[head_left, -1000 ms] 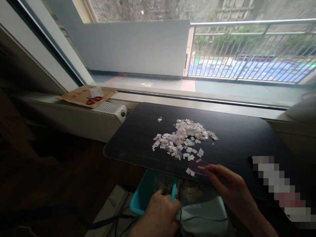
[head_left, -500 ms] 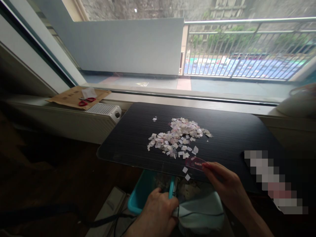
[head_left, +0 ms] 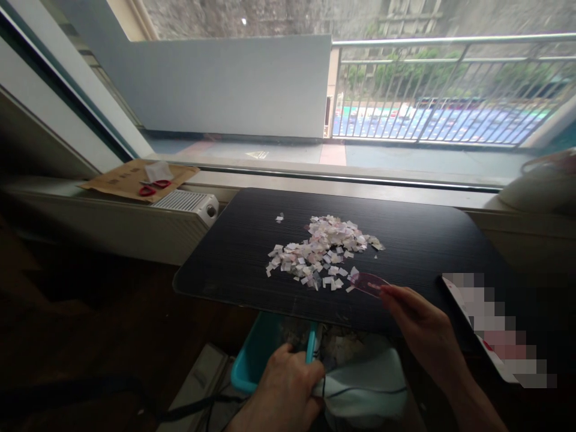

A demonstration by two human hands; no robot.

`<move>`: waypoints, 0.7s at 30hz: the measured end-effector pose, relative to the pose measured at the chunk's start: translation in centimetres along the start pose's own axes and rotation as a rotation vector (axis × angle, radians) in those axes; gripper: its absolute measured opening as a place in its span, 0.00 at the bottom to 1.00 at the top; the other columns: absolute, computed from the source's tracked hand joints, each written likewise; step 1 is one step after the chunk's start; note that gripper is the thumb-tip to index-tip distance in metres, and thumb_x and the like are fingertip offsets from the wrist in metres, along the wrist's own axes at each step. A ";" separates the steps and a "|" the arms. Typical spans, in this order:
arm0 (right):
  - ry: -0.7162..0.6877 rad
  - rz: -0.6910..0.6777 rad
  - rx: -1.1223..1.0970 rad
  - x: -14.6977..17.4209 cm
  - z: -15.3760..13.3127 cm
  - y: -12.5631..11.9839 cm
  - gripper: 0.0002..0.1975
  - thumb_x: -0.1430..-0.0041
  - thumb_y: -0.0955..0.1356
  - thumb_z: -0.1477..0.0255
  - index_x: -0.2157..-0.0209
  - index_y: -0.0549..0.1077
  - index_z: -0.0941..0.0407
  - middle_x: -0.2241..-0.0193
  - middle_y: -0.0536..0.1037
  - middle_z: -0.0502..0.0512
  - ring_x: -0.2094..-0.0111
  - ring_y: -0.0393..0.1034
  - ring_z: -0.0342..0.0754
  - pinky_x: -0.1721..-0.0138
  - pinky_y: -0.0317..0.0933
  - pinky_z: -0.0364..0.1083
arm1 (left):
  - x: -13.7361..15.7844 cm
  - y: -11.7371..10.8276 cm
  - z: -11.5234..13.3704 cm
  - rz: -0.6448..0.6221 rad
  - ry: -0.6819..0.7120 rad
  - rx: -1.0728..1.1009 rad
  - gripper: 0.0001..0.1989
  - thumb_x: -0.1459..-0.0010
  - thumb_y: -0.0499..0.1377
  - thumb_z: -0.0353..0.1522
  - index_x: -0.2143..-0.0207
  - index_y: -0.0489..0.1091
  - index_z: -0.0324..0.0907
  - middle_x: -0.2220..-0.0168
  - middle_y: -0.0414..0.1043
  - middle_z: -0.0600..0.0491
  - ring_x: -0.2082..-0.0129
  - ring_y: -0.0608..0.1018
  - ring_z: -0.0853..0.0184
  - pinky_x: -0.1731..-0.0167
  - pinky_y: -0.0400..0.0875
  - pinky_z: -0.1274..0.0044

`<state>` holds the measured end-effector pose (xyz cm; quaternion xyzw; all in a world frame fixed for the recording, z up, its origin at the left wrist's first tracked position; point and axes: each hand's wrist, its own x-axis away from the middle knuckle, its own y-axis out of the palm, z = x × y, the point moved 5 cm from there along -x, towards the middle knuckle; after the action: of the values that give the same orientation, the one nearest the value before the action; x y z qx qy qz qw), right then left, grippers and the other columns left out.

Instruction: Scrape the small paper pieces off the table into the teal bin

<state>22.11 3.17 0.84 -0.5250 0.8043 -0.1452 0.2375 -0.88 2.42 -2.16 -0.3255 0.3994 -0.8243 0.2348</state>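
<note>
My right hand (head_left: pixel 418 318) pinches a translucent pink plastic scraper (head_left: pixel 369 284) at one end. The scraper's far edge lies on the dark table at the near right edge of a pile of small pale paper squares (head_left: pixel 333 234). Below the table's front edge, my left hand (head_left: pixel 288 384) is closed around the rim of a turquoise bin (head_left: pixel 252 354). Against that hand, on its right, is a pale green bag or container (head_left: pixel 364 384) with a dark cord across it. Shadowed scraps show inside the openings; my left fingertips are partly hidden.
The black table (head_left: pixel 216 258) stands against the window sill. A pixelated flat item (head_left: pixel 486 324) lies at its right. Red-handled scissors (head_left: pixel 155 187) rest on a brown envelope (head_left: pixel 121 180) beside a white radiator (head_left: pixel 189 204). A dark strap crosses the lower left.
Two paper squares near the table's front edge are gone from there. My right hand has moved the scraper slightly right and back to the pile's edge. My left hand stays put.
</note>
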 end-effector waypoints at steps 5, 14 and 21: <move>0.052 -0.035 0.023 0.2 0.5 -0.3 0.09 0.45 0.68 0.66 0.65 0.78 0.55 0.68 0.80 0.52 0.67 0.74 0.47 0.64 0.67 0.43 | 0.0 0.0 0.0 -0.015 -0.009 -0.022 0.05 0.55 0.56 0.26 0.72 0.67 0.43 0.69 0.74 0.53 0.66 0.74 0.62 0.58 0.60 0.71; 0.072 0.041 0.005 -1.8 0.7 -0.1 0.12 0.45 0.68 0.65 0.65 0.78 0.57 0.68 0.80 0.55 0.67 0.74 0.49 0.65 0.67 0.45 | -0.4 -0.1 0.1 -0.076 -0.012 0.016 0.05 0.55 0.57 0.27 0.72 0.67 0.43 0.68 0.74 0.54 0.66 0.74 0.63 0.56 0.59 0.72; 0.214 0.050 -0.069 -0.6 1.4 -1.0 0.13 0.48 0.70 0.63 0.64 0.79 0.56 0.66 0.82 0.56 0.66 0.76 0.52 0.62 0.69 0.47 | -0.7 -0.3 0.6 -0.073 -0.013 0.012 0.05 0.55 0.57 0.26 0.73 0.66 0.43 0.68 0.73 0.53 0.65 0.74 0.62 0.55 0.58 0.71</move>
<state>23.85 3.36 0.29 -0.4942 0.8424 -0.1667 0.1356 -0.04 2.76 -1.88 -0.3436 0.3809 -0.8325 0.2093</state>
